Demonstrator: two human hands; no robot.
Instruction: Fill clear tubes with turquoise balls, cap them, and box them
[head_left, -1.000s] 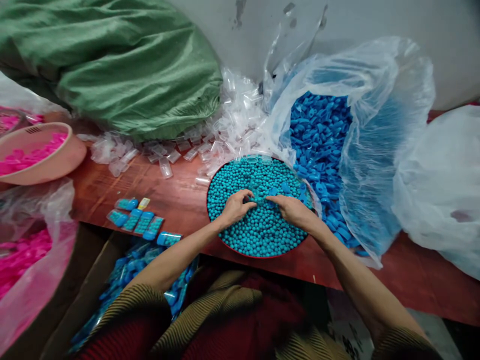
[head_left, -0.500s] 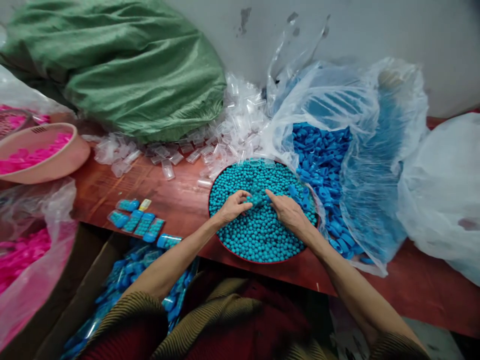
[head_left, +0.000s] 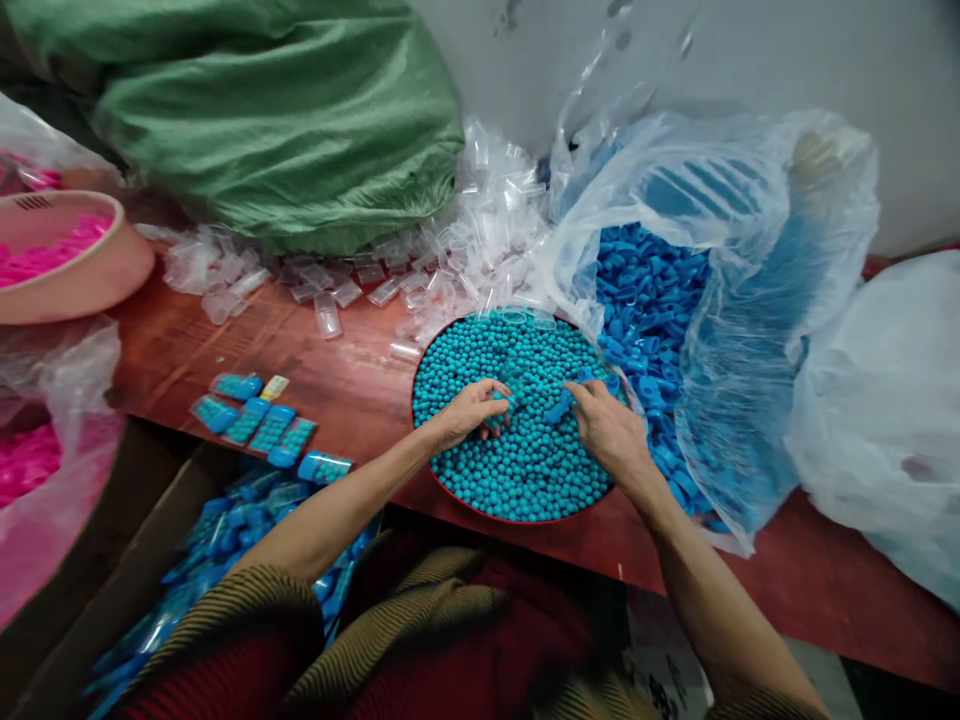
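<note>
The left hand's [head_left: 476, 412] fingers curl around a small clear container [head_left: 507, 398], blurred against teal beads [head_left: 517, 470], while the right hand's [head_left: 611, 430] fingers pinch a blue cap [head_left: 557, 410] near it, not touching. Both hands are over the round tray [head_left: 517, 521], perhaps so any stray bead drops back in. Beyond its right side, a plastic bag [head_left: 742, 380] of caps gapes open, seemingly for easy reach; loose clear containers [head_left: 487, 240] heap behind. Leftward on the counter [head_left: 352, 370], capped containers [head_left: 271, 428] lie grouped, apparently to keep them separate.
</note>
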